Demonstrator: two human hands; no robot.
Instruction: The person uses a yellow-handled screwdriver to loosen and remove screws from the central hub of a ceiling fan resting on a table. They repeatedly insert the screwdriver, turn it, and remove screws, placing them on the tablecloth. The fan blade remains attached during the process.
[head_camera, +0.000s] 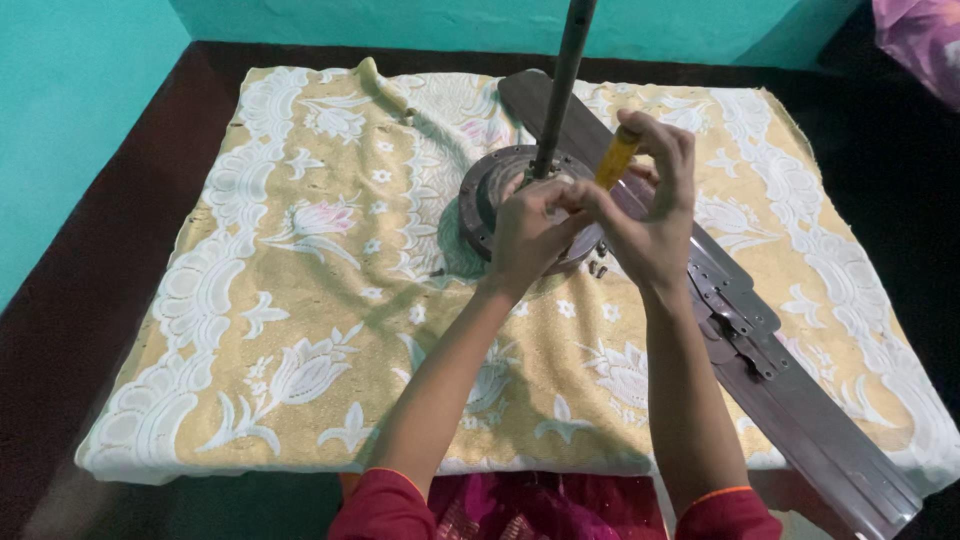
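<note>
Screwdriver (616, 157) (yellow handle) gripped in closed right hand (655, 215); left hand (527, 232) fingers pinched closed at fan motor (490, 190).

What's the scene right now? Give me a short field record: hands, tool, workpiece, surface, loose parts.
left hand: left hand pinching at the fan hub, fingers closed
right hand: right hand gripping the yellow-handled screwdriver
tool: handle tilted, tip hidden behind the fingers
workpiece: ceiling fan motor lying flat, down rod upright, rear blade behind it, front blade running to lower right
surface: cream floral cloth over a dark table
loose parts: small screws on the cloth beside the hub
</note>
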